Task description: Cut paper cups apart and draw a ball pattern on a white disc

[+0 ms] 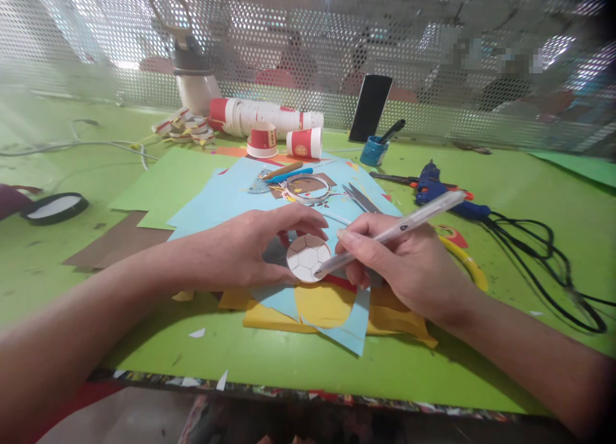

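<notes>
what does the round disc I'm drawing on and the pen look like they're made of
Disc: likely thin matte white card, flat with a cut edge and drawn lines. Pen: apparently smooth translucent plastic, its whitish barrel slightly glossy.

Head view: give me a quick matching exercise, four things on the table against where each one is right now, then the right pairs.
Things:
1. white pen
2. paper disc
3. blue glue gun
4. black phone

Places:
A. propped upright against the mesh screen at the back
B. lying on the green table right of the blue paper
C. in the right hand, tip on the disc
D. pinched at its edge by the left hand

Pairs: 1-C, 2-D, 3-B, 4-A
</notes>
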A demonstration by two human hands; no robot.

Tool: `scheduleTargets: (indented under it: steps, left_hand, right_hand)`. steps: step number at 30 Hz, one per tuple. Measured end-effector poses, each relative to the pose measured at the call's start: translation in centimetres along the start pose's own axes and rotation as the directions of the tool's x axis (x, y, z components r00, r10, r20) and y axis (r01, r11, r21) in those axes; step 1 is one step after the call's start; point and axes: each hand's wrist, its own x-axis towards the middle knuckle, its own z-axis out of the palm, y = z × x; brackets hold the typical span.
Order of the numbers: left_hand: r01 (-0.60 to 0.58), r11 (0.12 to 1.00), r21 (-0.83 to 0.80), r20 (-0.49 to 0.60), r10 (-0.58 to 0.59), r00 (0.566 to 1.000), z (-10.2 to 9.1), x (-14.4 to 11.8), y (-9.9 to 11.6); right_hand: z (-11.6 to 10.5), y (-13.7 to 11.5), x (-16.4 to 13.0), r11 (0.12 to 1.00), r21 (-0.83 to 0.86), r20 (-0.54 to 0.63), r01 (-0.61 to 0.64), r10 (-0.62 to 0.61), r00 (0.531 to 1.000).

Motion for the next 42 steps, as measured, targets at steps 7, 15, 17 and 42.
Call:
scheduleTargets:
  steps: [7,15,17,42]
  left_hand:
    - [0.007,1.000,-0.010,0.011,-0.006,1.000,0.09,0.00,-0.22]
    - [0.048,0.999,-0.021,0.019,-0.047,0.999,-0.01,0.00,0.02]
    - [0.053,0.998,-0.021,0.019,-0.053,0.998,-0.01,-0.02,0.05]
    - [0.047,0.998,0.041,-0.002,-0.047,0.999,0.36,-0.36,0.24]
  right_hand:
    - [-0.04,0.20,-0.15,0.999,-0.039,0.015,0.012,-0.011,1.000]
    - [0.05,0.48,0.15,0.997,-0.057,0.015,0.050,-0.049,0.999]
    - [0.05,0.46,0.13,0.997,-0.064,0.013,0.051,-0.050,0.999]
    - [0.05,0.64,0.61,0.995,0.067,0.109,-0.076,0.069,0.992]
